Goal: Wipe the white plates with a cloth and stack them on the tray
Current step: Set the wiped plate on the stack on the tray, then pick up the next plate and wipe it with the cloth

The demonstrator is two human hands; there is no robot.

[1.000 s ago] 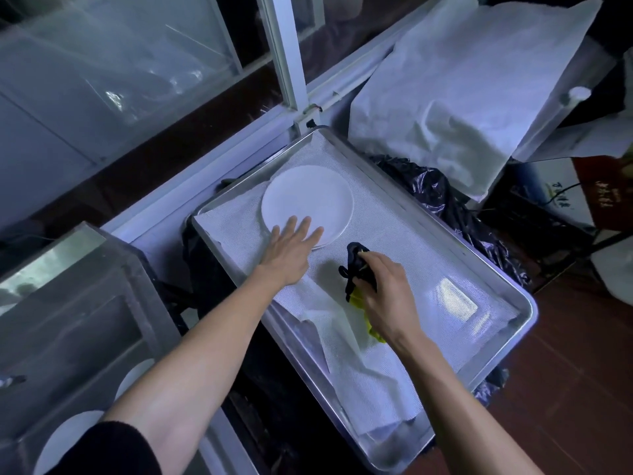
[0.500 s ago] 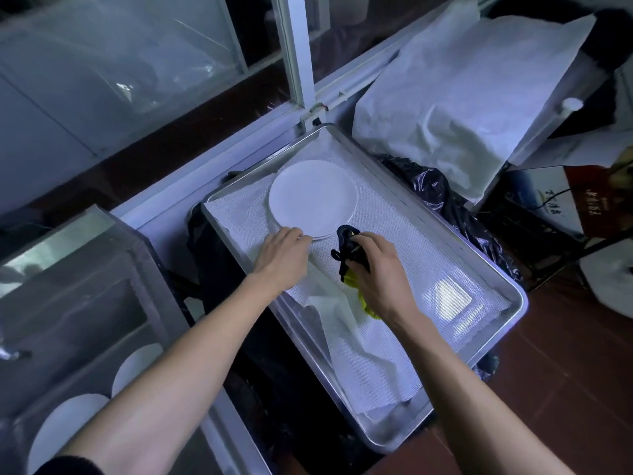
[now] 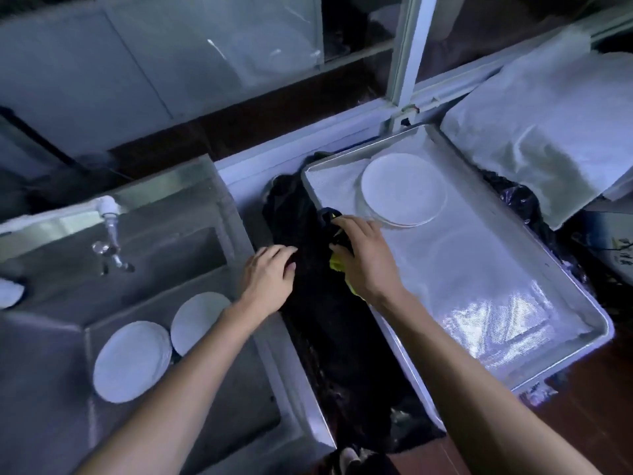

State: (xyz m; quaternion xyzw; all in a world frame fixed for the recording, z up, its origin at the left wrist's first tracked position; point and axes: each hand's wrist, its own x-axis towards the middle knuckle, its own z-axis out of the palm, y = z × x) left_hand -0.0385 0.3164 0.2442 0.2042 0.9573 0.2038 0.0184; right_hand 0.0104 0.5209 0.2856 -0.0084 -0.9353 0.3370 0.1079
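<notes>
A short stack of white plates (image 3: pixel 404 190) lies at the far end of the metal tray (image 3: pixel 565 279), which is lined with white mesh cloth. My right hand (image 3: pixel 364 258) is over the tray's left rim, closed on a yellow and dark cloth (image 3: pixel 337 260). My left hand (image 3: pixel 269 275) hovers palm down, fingers loosely apart and holding nothing, above the gap between the tray and the steel sink (image 3: pixel 51 337). Two piles of white plates (image 3: pixel 132 359) (image 3: pixel 197 318) rest inside the sink basin.
A tap (image 3: pixel 109 228) juts over the sink's back wall. Black plastic sheeting (image 3: pixel 329 337) fills the gap between sink and tray. A white cloth-covered bundle (image 3: pixel 541 125) sits to the right behind the tray. A window frame runs along the back.
Both hands have pulled back from the stacked plate toward the left. My left hand left the tray and now hovers over the gap by the sink. The view swung left, revealing the sink.
</notes>
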